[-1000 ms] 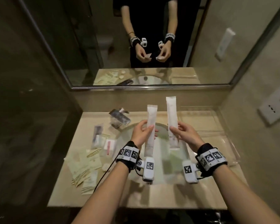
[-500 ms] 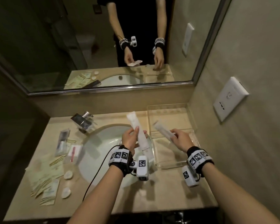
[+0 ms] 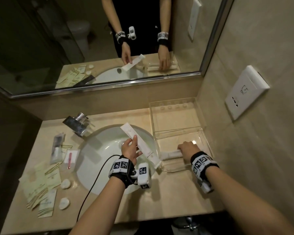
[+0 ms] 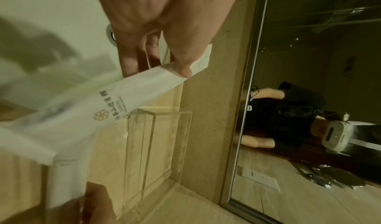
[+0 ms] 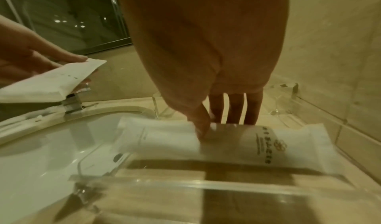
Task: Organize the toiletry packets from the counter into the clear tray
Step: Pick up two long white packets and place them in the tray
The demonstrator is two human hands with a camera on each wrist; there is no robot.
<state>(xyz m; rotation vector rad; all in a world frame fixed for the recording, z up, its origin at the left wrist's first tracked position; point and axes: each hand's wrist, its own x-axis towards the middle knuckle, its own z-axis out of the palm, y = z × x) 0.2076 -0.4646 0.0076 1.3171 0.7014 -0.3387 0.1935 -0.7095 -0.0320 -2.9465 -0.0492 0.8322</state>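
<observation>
While one long white packet is being laid into the near compartment of the clear acrylic tray, a second waits over the sink basin, so the step in hand is judged to be seating the first flat before feeding in the next.

Left of the basin, thin pale-green sachets, small round white soaps and a clear-wrapped kit lie loose on the beige stone counter; these remain to be sorted. Behind the basin stands a chrome faucet.

Over the basin, the left hand pinches the waiting packet near its middle, thumb on top and fingers beneath, the packet tilted with its lower end touching or just over the tray's near left corner. It is matte paper-like film, soft and flexible, printed with a gold emblem.

Right of the basin, the right hand has its fingertips and thumb closed on the laid packet, which lies crosswise in the tray and appears to overhang the left wall. Advice: slide it right until both ends clear the rigid walls, then release. The far compartment holds nothing visible. Slick acrylic may let packets skate; press lightly.
</observation>
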